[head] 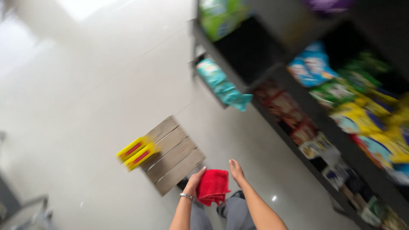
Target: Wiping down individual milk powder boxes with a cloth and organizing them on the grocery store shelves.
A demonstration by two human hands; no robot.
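Observation:
A red cloth hangs low in the middle of the view, between both hands. My left hand, with a metal bracelet on the wrist, grips its left edge. My right hand is beside the cloth's upper right corner with fingers extended; whether it grips the cloth is unclear because the picture is blurred. Below the cloth are my grey trousers and dark shoes on the pale tiled floor.
A grey wooden crate stands on the floor just left of my hands, with two yellow-and-red packs on its far end. Dark shelves full of coloured snack bags run along the right. A metal frame sits at lower left.

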